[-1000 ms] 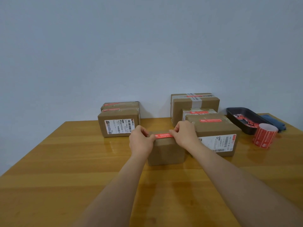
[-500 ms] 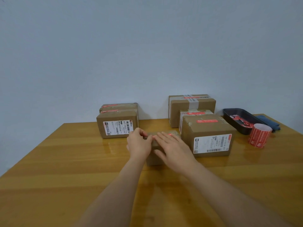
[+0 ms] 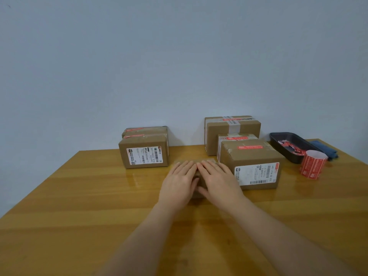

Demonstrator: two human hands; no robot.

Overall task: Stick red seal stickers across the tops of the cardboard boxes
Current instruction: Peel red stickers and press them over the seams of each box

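Observation:
A small cardboard box (image 3: 197, 161) sits mid-table, almost fully covered by my two hands. My left hand (image 3: 180, 181) and my right hand (image 3: 218, 180) lie flat on its top with straight fingers, side by side, pressing down. The red seal sticker on this box is hidden under them. To the right stands a larger box (image 3: 253, 164) with a red sticker (image 3: 251, 146) across its top. A roll of red stickers (image 3: 313, 164) stands further right.
Two sealed boxes (image 3: 145, 151) stand stacked front to back at the left rear, two more (image 3: 232, 129) behind the large box. A black tray (image 3: 278, 140) with red scraps and a blue cloth (image 3: 326, 150) lie far right. The wooden table (image 3: 79, 206) meets a wall.
Both hands held the sticker's ends taut over the small box a second ago. The sticker went down, and now both palms lie flat over it.

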